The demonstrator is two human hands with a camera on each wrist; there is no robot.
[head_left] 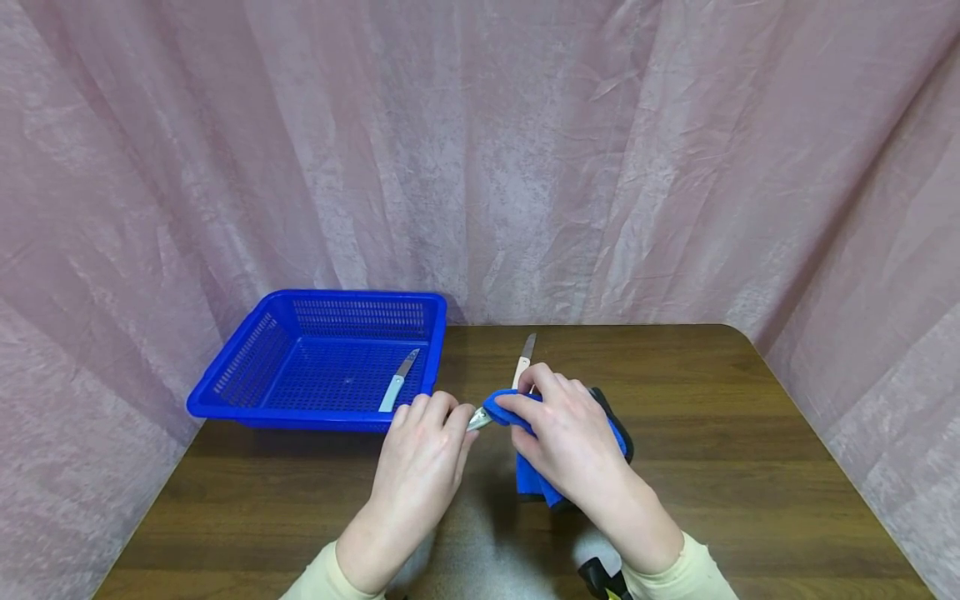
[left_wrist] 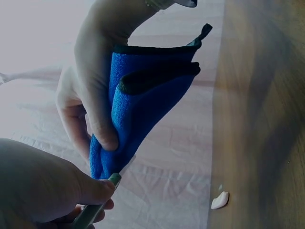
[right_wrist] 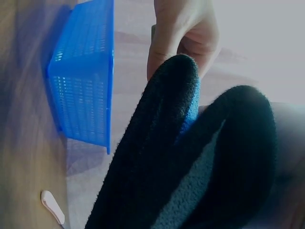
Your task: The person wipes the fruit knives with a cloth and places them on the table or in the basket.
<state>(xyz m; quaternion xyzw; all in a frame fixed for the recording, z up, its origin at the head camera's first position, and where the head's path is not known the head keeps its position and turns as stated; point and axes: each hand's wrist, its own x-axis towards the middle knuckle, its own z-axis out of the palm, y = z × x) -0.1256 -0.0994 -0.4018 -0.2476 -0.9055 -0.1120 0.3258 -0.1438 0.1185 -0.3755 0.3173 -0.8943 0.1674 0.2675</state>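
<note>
Left fingers (head_left: 433, 408) pinch green knife (head_left: 480, 418) near basket rim (head_left: 337, 414); right fingers (head_left: 521, 407) grip cloth (head_left: 532, 479); right table edge (head_left: 831, 467) distant.

In the head view, the blue cloth (head_left: 531, 477) mostly hides the blade of the green-handled knife (head_left: 480, 419).

Green-handled knife (head_left: 479, 418): pointing to two o'clock in head view | blue cloth (head_left: 533, 482): black-edged, folded over knife, drooping toward four o'clock
</note>
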